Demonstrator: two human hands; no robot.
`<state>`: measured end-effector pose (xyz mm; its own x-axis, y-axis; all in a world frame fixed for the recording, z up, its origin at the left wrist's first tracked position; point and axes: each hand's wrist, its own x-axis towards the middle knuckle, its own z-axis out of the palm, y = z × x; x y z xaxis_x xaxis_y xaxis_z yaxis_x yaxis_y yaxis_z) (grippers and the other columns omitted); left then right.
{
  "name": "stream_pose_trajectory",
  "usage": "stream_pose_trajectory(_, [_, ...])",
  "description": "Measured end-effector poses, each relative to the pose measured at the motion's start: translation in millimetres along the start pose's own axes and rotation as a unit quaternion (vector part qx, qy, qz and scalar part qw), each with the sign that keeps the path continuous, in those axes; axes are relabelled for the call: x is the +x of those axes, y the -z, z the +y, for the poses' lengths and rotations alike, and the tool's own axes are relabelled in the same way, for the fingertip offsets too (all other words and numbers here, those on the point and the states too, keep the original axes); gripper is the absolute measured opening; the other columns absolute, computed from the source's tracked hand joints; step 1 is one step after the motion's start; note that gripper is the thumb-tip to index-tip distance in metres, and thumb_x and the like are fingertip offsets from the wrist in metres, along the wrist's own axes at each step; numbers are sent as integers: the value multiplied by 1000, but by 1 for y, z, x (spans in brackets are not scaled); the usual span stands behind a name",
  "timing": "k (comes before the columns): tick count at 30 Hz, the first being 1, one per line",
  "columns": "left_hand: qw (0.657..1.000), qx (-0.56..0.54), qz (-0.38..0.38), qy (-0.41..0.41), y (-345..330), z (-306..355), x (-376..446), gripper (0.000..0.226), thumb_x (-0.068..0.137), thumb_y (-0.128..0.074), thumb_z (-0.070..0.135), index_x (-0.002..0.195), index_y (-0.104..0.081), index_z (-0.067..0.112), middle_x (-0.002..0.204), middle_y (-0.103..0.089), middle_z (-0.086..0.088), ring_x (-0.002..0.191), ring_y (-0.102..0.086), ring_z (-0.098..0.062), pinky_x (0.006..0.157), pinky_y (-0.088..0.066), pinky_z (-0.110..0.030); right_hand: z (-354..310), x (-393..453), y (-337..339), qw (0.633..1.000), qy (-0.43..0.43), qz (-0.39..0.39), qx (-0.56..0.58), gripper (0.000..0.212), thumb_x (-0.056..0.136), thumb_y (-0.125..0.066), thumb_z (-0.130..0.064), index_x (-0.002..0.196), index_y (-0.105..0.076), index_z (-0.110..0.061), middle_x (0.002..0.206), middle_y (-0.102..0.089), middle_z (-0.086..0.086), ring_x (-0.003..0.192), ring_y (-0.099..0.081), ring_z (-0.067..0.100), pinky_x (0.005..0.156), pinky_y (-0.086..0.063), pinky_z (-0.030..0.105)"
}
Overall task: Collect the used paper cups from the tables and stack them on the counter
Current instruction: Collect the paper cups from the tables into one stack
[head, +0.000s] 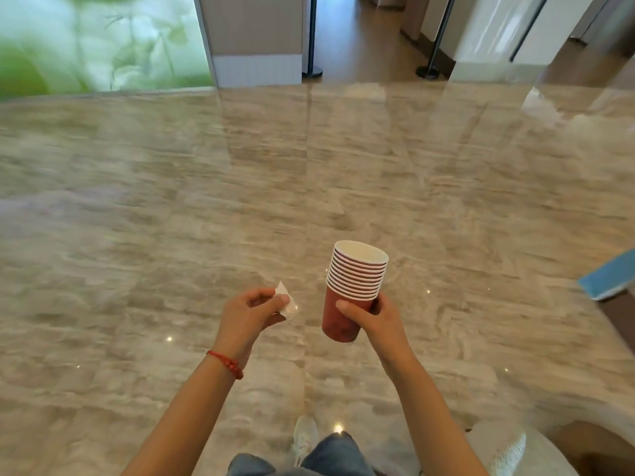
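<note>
A stack of several red paper cups (354,280) with white rims stands upright in my right hand (372,316), which grips the bottom cup around its side. My left hand (249,312) is to the left of the stack, at the same height, and pinches a small crumpled white tissue (287,300) between thumb and fingers. Both hands are held out over the polished marble floor. A red cord bracelet circles my left wrist.
Glossy beige marble floor (309,166) stretches ahead. A green frosted glass wall (96,42) stands at the far left, and two black stanchion bases (427,72) mark a wooden corridor ahead. A blue-topped table edge (610,281) juts in at right; a pale seat (508,448) at bottom right.
</note>
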<state>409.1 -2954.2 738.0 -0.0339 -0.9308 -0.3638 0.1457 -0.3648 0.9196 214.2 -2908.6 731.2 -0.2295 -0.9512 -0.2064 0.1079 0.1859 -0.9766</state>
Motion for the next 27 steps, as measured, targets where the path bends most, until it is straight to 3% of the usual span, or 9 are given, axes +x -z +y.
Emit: stream_pose_trajectory(27, [996,26,-80,4,-147,185,497,4,79,-66,0,81,-68,3,74,-69,-6,64,-68,-9,58,-54,-18,-111,497,-5,997,12,76,-7,38,71,-77,-9,103,-62,-23,89,-73,-14,85,-67,1,63,-50,12])
